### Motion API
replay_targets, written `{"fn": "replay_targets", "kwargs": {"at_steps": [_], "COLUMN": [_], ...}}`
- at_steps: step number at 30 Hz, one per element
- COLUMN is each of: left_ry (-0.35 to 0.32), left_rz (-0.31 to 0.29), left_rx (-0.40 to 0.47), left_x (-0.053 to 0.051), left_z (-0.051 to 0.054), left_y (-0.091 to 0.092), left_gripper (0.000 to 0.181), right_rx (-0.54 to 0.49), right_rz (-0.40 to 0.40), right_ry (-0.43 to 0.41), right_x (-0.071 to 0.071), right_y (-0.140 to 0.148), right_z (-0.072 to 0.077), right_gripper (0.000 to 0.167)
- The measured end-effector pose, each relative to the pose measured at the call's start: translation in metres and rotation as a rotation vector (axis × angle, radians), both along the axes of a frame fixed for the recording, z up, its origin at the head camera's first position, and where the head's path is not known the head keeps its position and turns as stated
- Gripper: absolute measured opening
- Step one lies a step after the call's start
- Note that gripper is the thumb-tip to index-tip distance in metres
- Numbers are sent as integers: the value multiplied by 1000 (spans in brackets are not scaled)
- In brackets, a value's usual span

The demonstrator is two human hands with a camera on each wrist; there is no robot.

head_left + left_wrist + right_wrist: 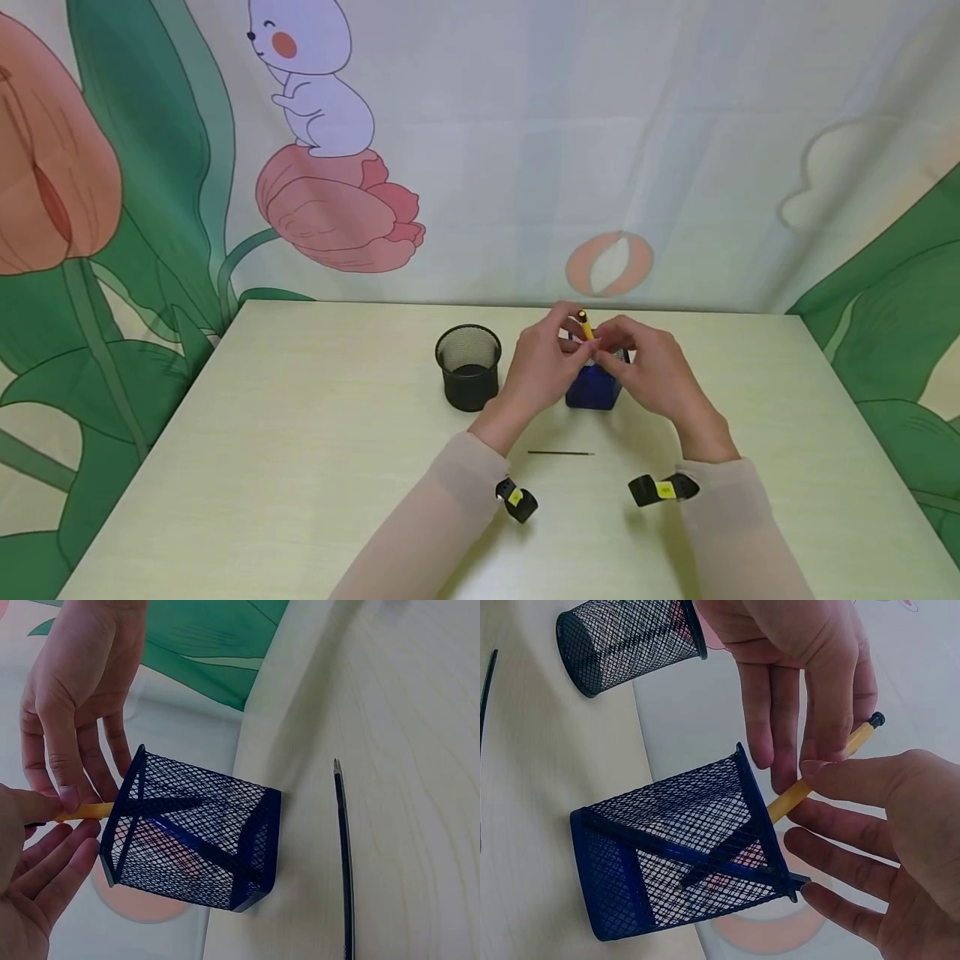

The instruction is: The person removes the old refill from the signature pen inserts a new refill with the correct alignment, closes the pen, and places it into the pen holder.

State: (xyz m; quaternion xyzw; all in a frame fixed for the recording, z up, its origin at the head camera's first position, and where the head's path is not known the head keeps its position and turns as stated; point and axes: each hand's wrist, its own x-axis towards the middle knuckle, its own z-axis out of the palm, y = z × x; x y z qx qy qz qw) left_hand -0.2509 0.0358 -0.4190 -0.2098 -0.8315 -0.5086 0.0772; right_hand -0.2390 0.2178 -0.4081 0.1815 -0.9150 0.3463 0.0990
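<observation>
Both hands meet over the blue mesh pen holder (592, 395), which stands upright on the table. My left hand (542, 367) and right hand (662, 377) pinch a yellow pen (789, 801) with a black end, thumbs and forefingers close together. The pen slants, its darker lower part showing through the mesh inside the holder. Another dark pen (199, 846) leans within that holder. In the right wrist view, the right hand's lower fingers are by the holder's rim. On the table nearer me lies a thin black pen refill (344, 847) with a metal tip.
A round black mesh cup (471, 393) stands left of the blue holder. Behind the pale wooden table (315, 467) hangs a printed curtain (480, 150) with flowers and a white animal. A black camera strap sits on each wrist.
</observation>
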Motion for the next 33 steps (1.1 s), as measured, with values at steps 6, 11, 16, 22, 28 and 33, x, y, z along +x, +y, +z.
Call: {"fn": "replay_targets", "kwargs": {"at_steps": [6,11,16,22,28,33], "left_ry": [36,94,103,96,80,57], "left_rz": [4,52,73,74,58,51], "left_rx": [-89,-211,-287,-357,-369,-368], "left_x": [-2,-6,-9,-10,-11,-12], "left_z": [-2,-3,-3,-5,-8,-7], "left_y": [0,0,1,2,1,2], "left_gripper": [33,31,33,39,33,26], "right_rx": [33,72,105,126,122,105], "right_rz": [-2,-14,-18,-11,-1,9], "right_ry": [-25,-32,-35,-53,-39,-34], "right_x": [-1,-2,-4,-5,-6,-6], "right_y": [0,0,0,1,2,1], "right_z": [-1,-1,-2,-5,-7,-7], "right_gripper": [23,24,24,31,36,34]}}
